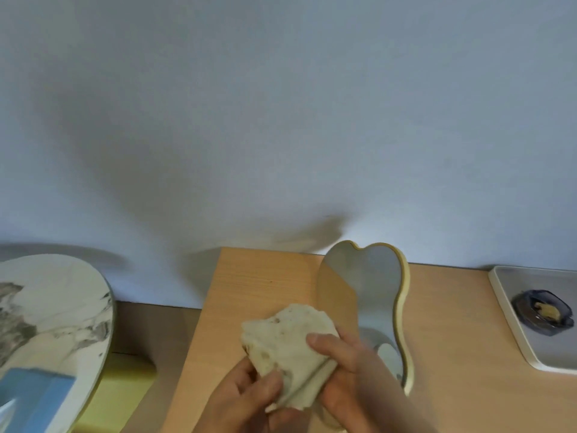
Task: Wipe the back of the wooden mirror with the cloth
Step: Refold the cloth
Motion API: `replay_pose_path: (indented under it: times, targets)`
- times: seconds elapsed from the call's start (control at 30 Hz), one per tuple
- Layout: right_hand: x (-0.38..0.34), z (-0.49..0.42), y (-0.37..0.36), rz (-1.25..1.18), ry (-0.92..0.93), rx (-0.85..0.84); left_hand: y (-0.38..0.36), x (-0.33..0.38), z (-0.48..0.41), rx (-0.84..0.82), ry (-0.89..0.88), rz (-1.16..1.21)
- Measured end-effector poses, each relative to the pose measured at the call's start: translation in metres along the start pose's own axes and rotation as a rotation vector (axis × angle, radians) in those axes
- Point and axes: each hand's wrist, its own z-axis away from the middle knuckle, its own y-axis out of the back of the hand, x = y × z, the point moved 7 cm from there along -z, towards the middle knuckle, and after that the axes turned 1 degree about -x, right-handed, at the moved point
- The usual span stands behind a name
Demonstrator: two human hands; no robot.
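Observation:
A heart-shaped mirror [371,276] with a pale wooden rim stands upright on the wooden desk [256,282], its glass face toward me. Its back is hidden. In front of the mirror's lower left part I hold a crumpled off-white cloth [287,342] in both hands. My left hand [246,398] grips the cloth from below. My right hand [352,367] holds the cloth's right edge, thumb on top, and covers part of the mirror's base.
A white tray [512,326] with a small dark dish [543,310] lies at the desk's right. A round marble-patterned table [62,307] with a blue box [34,398] stands at the left, over a yellow surface. A plain wall runs behind.

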Motion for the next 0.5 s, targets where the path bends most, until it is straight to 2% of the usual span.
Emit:
replay_pose_path:
  times: [0.07, 0.17, 0.23, 0.33, 0.5]
  targets:
    - [0.02, -0.02, 0.003, 0.057, 0.015, 0.115, 0.032, 0.013, -0.006, 0.115, -0.069, 0.042]
    - [0.046, -0.063, 0.0, 0.156, 0.007, 0.23, 0.086, 0.03, -0.028, 0.389, -0.161, -0.087]
    - [0.051, -0.096, 0.004, 0.18, -0.011, 0.263, 0.1, 0.046, -0.049, 0.423, -0.184, -0.141]
    - [0.041, -0.147, 0.007, 0.361, 0.04, 0.318, 0.125, 0.075, -0.09, 0.488, -0.187, -0.275]
    - [0.028, -0.23, 0.025, 0.588, 0.151, 0.428, 0.161, 0.132, -0.174, 0.532, -0.212, -0.62]
